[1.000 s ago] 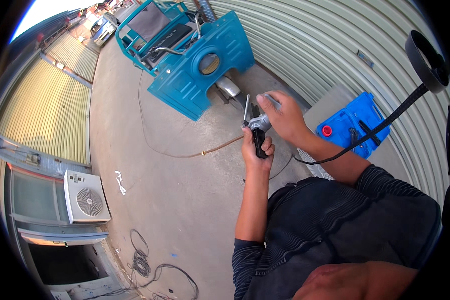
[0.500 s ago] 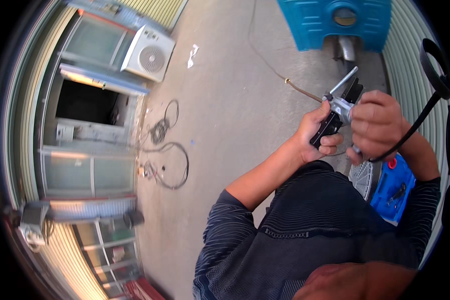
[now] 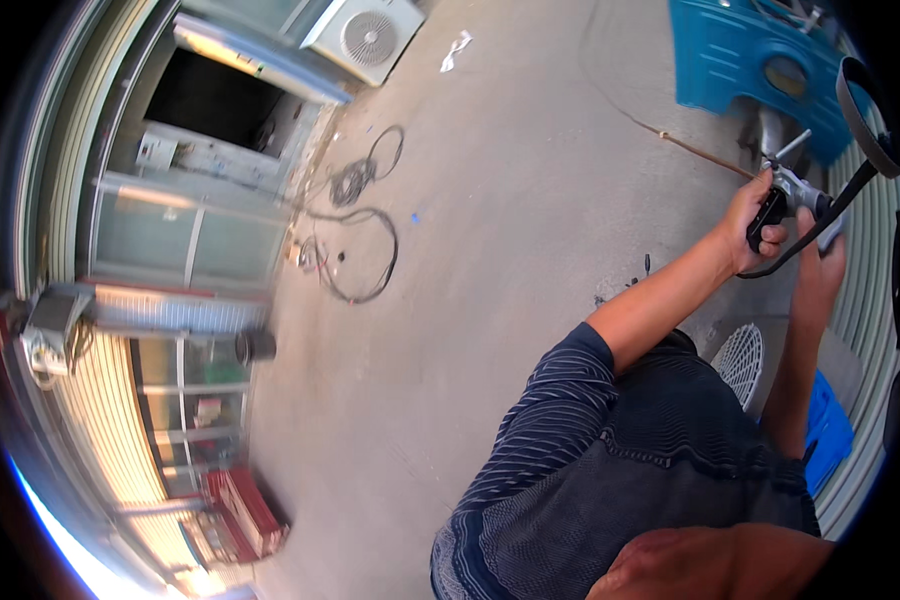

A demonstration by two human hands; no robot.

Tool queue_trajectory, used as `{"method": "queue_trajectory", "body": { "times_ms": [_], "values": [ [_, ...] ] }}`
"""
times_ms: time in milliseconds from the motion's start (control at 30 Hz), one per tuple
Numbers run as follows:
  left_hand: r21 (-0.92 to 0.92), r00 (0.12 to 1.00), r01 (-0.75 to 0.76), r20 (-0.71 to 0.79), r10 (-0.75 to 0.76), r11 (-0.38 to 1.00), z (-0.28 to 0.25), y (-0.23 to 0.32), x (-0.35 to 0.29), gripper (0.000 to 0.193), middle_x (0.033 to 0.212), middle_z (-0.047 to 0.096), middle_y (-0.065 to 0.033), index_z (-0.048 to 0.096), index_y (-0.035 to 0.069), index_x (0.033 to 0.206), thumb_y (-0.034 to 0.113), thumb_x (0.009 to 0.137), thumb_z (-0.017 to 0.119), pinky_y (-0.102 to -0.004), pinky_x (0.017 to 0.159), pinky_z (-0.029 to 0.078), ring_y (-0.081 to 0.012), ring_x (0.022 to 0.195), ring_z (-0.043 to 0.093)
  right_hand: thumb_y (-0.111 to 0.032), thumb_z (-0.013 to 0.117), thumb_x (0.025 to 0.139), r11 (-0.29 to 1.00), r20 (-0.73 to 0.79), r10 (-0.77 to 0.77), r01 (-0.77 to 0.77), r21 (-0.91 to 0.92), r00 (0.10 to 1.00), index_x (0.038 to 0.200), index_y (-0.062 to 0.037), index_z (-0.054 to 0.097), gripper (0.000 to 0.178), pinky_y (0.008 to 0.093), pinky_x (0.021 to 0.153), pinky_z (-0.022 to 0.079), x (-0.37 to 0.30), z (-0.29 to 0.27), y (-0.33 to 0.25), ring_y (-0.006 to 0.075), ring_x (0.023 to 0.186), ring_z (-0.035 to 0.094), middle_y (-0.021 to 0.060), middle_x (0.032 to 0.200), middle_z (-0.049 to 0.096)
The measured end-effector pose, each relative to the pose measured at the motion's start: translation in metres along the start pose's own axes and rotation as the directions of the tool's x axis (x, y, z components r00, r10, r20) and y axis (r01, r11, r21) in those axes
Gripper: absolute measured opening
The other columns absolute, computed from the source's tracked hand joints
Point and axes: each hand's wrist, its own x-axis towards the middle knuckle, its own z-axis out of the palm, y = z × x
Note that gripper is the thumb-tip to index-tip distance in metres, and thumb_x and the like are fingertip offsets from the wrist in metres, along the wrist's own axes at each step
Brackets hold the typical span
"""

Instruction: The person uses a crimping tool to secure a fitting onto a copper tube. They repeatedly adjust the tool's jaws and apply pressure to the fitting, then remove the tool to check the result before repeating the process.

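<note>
At the upper right, my left hand [image 3: 755,225] is closed round the black bar of a flaring tool [image 3: 768,218]. The tool's silver clamp and its rod handle stick up past my thumb. A thin copper pipe [image 3: 715,160] with a brass nut [image 3: 663,134] on it runs from the floor up to the tool. My right hand [image 3: 820,262] is at the tool's far right side, its fingers wrapped round the silver part there. A black strap [image 3: 840,205] crosses in front and hides some of that grip.
A teal vehicle panel [image 3: 710,60] stands ahead. By my right arm are a white fan grille [image 3: 738,368] and a blue case [image 3: 828,425]. An outdoor air-conditioner unit [image 3: 400,30], coiled black cable [image 3: 390,255] and a red box [image 3: 245,515] lie to the left.
My view has swung, so the hands and tool now appear farther right. The right hand has shifted from the tool's near face to its lower right side.
</note>
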Motion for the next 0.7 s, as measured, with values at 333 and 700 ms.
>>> {"method": "queue_trajectory", "body": {
  "times_ms": [333, 700],
  "values": [
    [0.105, 0.942, 0.296, -0.199, -0.272, 0.949, -0.005, -0.042, 0.005, 0.043, 0.085, 0.051, 0.0035, 0.053, 0.02, 0.104, 0.062, 0.1, 0.046, -0.0233, 0.043, 0.039, -0.0105, 0.058, 0.052, -0.037, 0.062, 0.1, 0.873, -0.465, 0.458, -0.286, 0.395, 0.757, 0.124, -0.0067, 0.062, 0.038, 0.0302, 0.087, 0.046, -0.043, -0.007, -0.025, 0.0132, 0.103, 0.06, 0.0024, 0.11, 0.064],
    [0.076, 0.861, 0.419, -0.351, -0.369, 0.905, -0.119, -0.062, 0.016, 0.041, 0.076, 0.049, 0.0019, 0.051, 0.021, 0.097, 0.062, 0.1, 0.046, -0.0196, 0.037, 0.034, -0.0093, 0.052, 0.049, -0.063, 0.073, 0.083, 0.453, -0.145, 0.885, -0.749, 0.484, 0.442, 0.092, -0.0178, 0.066, 0.046, 0.0284, 0.069, 0.043, -0.04, -0.045, 0.096, 0.0129, 0.078, 0.055, -0.0004, 0.082, 0.059]
  ]
}}
